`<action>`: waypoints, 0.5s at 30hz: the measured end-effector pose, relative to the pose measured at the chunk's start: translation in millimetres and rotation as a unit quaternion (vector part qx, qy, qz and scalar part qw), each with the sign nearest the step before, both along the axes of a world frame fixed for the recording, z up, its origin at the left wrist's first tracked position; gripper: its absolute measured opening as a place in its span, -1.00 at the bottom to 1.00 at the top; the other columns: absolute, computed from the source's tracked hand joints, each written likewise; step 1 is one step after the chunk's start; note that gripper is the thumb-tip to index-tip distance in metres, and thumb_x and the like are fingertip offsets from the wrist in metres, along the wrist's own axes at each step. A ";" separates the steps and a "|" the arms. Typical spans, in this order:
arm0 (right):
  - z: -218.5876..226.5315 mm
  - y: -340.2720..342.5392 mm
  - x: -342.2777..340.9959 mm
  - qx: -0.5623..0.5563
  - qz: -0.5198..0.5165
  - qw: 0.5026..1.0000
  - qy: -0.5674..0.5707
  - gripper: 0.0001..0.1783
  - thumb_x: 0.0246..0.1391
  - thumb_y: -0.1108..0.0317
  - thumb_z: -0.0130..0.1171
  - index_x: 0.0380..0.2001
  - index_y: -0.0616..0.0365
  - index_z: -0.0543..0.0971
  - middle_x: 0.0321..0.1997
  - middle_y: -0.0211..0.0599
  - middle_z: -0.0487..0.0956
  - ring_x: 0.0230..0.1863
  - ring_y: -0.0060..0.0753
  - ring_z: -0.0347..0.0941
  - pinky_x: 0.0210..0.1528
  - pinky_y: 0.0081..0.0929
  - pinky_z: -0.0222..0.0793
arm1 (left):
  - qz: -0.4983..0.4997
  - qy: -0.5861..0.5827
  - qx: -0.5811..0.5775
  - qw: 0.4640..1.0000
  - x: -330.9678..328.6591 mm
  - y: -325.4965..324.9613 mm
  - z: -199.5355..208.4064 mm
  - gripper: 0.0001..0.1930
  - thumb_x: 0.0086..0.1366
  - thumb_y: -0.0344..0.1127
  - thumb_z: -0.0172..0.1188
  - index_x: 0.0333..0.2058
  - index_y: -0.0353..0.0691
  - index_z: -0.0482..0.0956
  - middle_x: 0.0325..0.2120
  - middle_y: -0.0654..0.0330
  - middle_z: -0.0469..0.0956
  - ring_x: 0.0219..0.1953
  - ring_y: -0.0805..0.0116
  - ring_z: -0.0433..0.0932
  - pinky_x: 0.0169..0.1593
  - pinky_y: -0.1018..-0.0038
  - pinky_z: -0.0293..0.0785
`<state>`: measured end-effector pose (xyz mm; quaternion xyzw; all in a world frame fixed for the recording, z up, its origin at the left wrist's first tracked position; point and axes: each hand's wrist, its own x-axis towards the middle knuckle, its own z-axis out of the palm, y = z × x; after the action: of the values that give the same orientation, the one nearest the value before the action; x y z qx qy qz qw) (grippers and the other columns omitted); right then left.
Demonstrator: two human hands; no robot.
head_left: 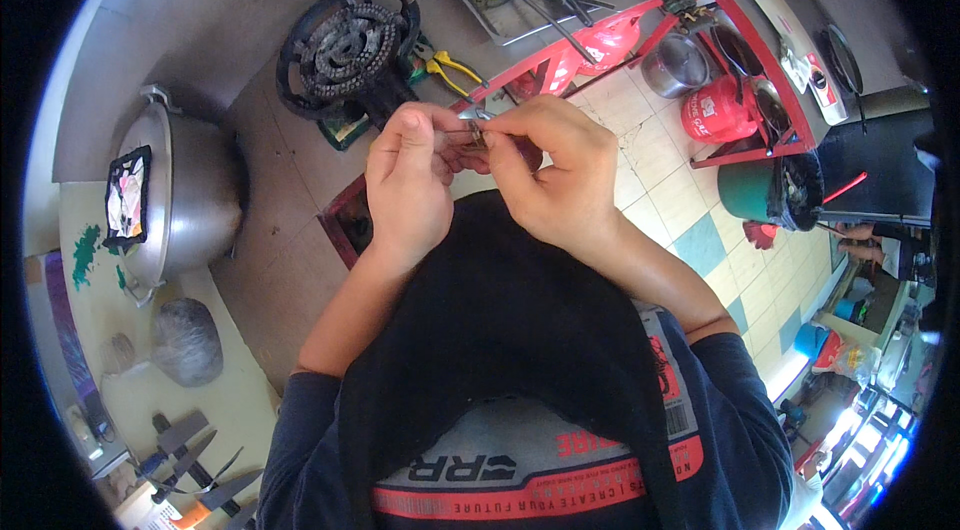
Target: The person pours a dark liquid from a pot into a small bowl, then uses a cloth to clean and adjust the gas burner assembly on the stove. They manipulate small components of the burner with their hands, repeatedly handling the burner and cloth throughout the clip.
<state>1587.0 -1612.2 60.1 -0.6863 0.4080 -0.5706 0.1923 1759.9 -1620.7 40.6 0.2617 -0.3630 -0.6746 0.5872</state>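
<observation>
In front of my chest, my left hand (409, 180) and my right hand (553, 165) meet fingertip to fingertip. Pinched between them is a small brownish, metallic-looking piece (477, 136), mostly covered by the fingers; its kind is too small to tell. My left thumb points up while the fingers curl in below the piece. Thumb and forefinger of my right hand close on it from the other side. Just beyond my left hand, a round cast-iron gas burner (350, 55) lies on the grey counter, with yellow-handled pliers (455, 70) beside it.
A metal tray (490, 25) holds a strainer and other utensils at the back. Left stands a large lidded pot (190, 195), near a tied plastic bag (187, 342) and several knives (190, 450). A red-framed rack (770, 60) and green bin (748, 195) stand right.
</observation>
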 end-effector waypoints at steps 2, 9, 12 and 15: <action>-2.5 -2.8 2.1 0.007 -0.010 1.000 -0.020 -0.92 0.08 0.61 0.35 -0.31 0.27 0.71 -0.39 -0.20 0.67 -0.49 -0.32 0.59 -0.47 -0.43 0.44 | 0.002 -0.032 -0.004 0.999 -1.4 0.8 -0.1 -0.78 0.55 -0.38 0.24 0.05 -0.33 0.48 -0.16 0.01 0.74 -0.20 0.30 0.73 -0.09 0.34 0.70; 1.0 -5.5 -5.6 0.018 0.000 1.000 -0.017 -0.89 0.13 0.65 0.32 -0.26 0.30 0.70 -0.39 -0.29 0.64 -0.46 -0.56 0.52 -0.42 -0.58 0.38 | 0.046 -0.108 -0.027 0.993 9.9 -4.6 -8.9 -0.63 0.47 -0.53 0.27 0.16 -0.30 0.38 -0.08 -0.08 0.75 -0.15 0.24 0.76 -0.06 0.36 0.68; 5.8 -7.1 -9.4 0.016 -0.010 0.999 -0.047 -0.89 0.12 0.65 0.32 -0.27 0.28 0.70 -0.41 -0.33 0.62 -0.46 -0.60 0.48 -0.43 -0.59 0.34 | 0.051 -0.083 -0.012 0.995 16.2 -5.1 -9.5 -0.62 0.47 -0.54 0.27 0.17 -0.30 0.37 -0.08 -0.11 0.75 -0.15 0.24 0.76 -0.04 0.37 0.67; 8.8 -11.3 -8.6 -0.061 -0.023 0.998 0.016 -0.86 -0.02 0.63 0.36 -0.35 0.23 0.68 -0.42 -0.19 0.63 -0.48 -0.25 0.58 -0.44 -0.38 0.47 | 0.039 -0.060 -0.019 0.997 17.4 -4.6 -8.3 -0.61 0.47 -0.55 0.26 0.18 -0.30 0.37 -0.07 -0.12 0.75 -0.16 0.24 0.76 -0.03 0.38 0.67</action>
<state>1578.4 -1623.5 68.9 -0.6966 0.3907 -0.5875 0.1302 1777.3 -1625.4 32.3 0.3041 -0.3997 -0.6272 0.5952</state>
